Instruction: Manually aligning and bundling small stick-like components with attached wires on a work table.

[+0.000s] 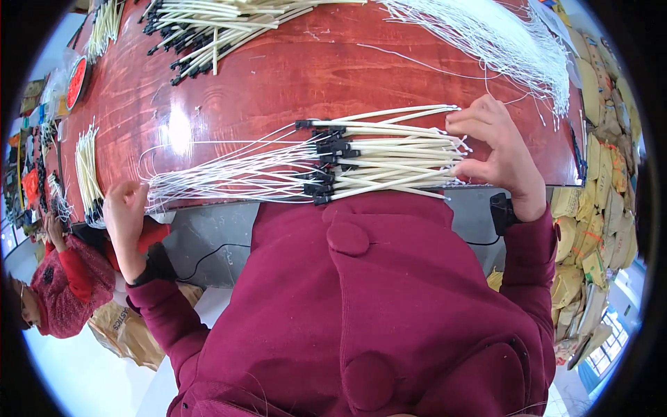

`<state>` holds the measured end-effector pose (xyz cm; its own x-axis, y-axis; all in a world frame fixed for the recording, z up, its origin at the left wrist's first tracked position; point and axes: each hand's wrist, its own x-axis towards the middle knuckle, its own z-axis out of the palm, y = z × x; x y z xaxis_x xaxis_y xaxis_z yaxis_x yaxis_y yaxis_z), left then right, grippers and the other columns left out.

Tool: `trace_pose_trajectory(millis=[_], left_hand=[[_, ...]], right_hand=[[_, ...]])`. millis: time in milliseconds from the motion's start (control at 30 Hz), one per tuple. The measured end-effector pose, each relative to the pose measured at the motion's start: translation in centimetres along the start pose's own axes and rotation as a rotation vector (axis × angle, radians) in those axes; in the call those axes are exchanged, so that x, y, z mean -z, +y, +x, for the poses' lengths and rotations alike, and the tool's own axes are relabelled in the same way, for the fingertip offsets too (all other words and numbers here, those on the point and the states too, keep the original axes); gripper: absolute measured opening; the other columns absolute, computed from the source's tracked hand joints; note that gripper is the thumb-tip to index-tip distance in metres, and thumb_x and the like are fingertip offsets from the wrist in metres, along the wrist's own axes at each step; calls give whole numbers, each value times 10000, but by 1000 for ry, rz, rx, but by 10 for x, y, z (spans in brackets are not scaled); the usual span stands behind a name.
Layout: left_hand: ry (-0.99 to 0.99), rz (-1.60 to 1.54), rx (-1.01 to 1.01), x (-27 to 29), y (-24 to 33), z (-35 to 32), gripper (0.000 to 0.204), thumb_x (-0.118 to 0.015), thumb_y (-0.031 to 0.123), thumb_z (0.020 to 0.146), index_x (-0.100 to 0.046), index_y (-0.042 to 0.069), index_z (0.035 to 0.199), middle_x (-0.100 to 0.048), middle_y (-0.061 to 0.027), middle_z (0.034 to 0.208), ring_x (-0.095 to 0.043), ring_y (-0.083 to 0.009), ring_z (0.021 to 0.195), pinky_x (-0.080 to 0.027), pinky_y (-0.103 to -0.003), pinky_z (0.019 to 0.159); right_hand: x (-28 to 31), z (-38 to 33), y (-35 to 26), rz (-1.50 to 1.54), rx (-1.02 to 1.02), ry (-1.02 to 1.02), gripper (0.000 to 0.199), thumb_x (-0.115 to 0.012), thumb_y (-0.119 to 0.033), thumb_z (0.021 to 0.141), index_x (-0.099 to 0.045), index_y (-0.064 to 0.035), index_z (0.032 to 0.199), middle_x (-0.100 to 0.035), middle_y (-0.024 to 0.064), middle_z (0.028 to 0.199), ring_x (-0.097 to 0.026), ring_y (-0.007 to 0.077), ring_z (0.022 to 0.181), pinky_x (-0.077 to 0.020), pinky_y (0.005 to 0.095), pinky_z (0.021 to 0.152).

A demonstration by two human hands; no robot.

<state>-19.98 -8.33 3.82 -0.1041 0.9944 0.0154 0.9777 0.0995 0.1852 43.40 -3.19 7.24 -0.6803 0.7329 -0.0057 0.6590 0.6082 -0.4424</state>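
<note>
A bundle of cream tubes (396, 149) with black end pieces (333, 147) lies along the table's near edge. Thin white cords (229, 174) trail leftward from the black pieces, and small white knots tip the tubes on the right. At the cords' left end, my left hand (125, 208) is curled, its thumb and forefinger closed at the cord tips; the exact contact is hard to see. My right hand (501, 147) curves round the knotted right end of the bundle, thumb and fingers apart, the fingertips at the tube ends.
More cream tubes with black ends (208, 28) are heaped at the far left. Loose white cords (486, 42) spread over the far right of the red-brown table (278, 83). A smaller tube bundle (87, 167) lies left of me, near another person in red (69, 285). Packed sacks (594, 229) stand at right.
</note>
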Motion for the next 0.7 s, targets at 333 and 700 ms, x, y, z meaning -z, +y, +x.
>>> trace_pose_trajectory(millis=[333, 700], left_hand=[[-172, -301, -797, -64, 298, 126, 211, -692, 202, 901, -646, 18, 994, -648, -169, 986, -657, -388, 970, -546, -461, 843], [-30, -130, -890, -123, 321, 142, 96, -631, 101, 920, -573, 36, 961, -614, -160, 984, -630, -384, 952, -533, -454, 799]], right_hand=[[-10, 21, 16, -190, -146, 240, 390, -708, -117, 878, -669, -52, 1261, -672, 88, 1257, -569, 274, 1092, -422, 392, 986], [-32, 11, 61, -203, -226, 296, 533, -655, -117, 928, -547, -57, 1447, -572, 116, 1438, -520, 312, 1233, -383, 419, 1088]])
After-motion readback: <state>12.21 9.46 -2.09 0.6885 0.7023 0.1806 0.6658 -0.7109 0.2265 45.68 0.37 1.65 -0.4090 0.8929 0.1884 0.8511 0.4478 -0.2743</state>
